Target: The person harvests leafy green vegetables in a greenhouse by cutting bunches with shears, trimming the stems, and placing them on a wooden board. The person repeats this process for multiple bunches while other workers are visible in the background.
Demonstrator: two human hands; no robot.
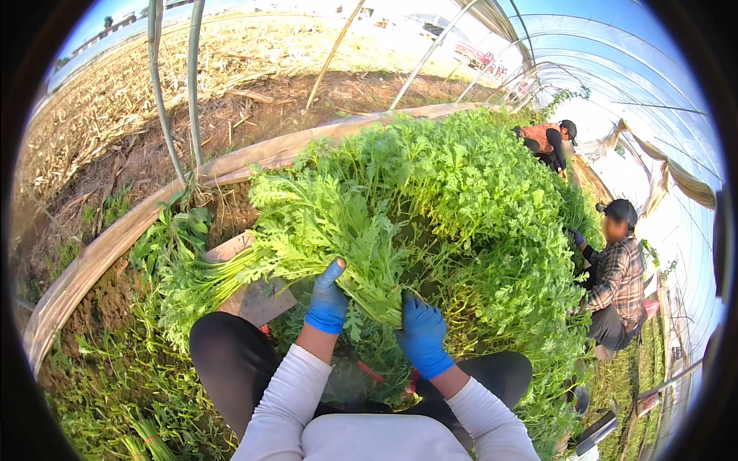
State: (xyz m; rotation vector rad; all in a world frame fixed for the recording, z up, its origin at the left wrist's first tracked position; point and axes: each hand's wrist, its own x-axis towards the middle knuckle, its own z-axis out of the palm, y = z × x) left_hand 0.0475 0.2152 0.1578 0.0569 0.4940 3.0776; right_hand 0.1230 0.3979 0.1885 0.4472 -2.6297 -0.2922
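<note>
In my blue-gloved left hand (327,298) and right hand (424,335) is a bunch of garland chrysanthemum greens (369,271). The right fingers close around its stem end. My left thumb, its bare tip poking out of the glove, lies over the leaves, and the left fingers are hidden beneath. Left of the bunch, more cut greens (233,275) lie with their pale stems pointing left, partly over a flat board (259,305). Dense uncut greens (461,190) stand ahead and to the right.
Between my knees is a red object (370,371), partly hidden. Tied bundles (151,439) lie at lower left. Metal poles (196,86) and a rolled plastic sheet (115,230) edge the bed. Two people crouch at right, one in a plaid shirt (614,274), another farther back (545,138).
</note>
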